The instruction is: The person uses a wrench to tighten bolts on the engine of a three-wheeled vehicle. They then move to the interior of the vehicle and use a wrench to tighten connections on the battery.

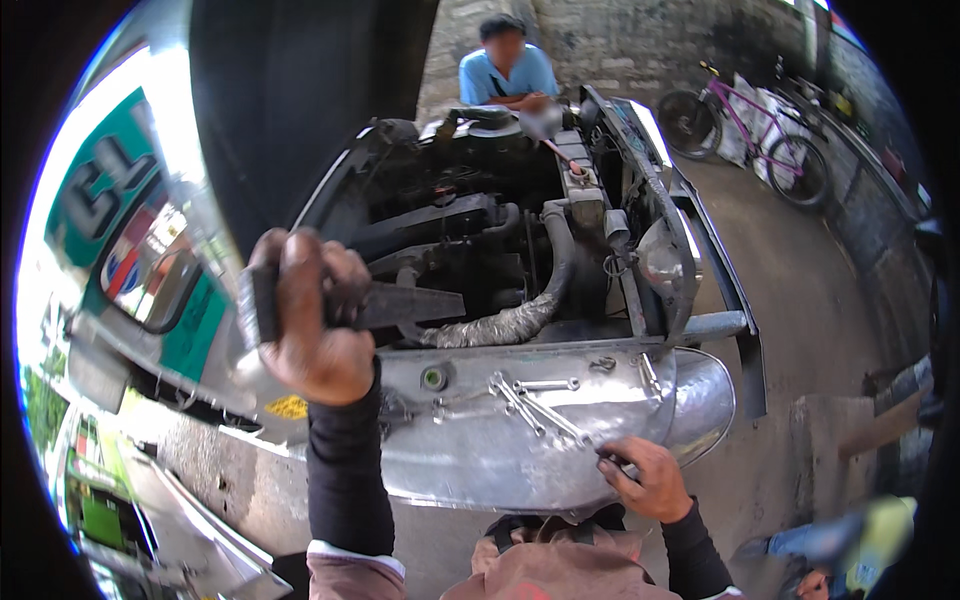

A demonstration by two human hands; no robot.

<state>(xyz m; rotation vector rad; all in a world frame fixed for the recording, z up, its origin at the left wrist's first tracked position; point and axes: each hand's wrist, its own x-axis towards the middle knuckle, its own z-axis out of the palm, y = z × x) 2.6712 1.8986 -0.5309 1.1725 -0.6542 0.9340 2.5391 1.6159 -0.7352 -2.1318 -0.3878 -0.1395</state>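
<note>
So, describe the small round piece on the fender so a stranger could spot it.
Find the engine, then the silver fender along its near side. Left of the loose wrenches sits a small round piece, green in the middle, unlike those long, thin wrenches.

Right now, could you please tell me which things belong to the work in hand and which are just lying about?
Likely in the work: flat tapered tool in left hand; small dark item in right hand; wrenches; exposed engine.
Apparently apart: purple bicycle; white sacks.
</note>
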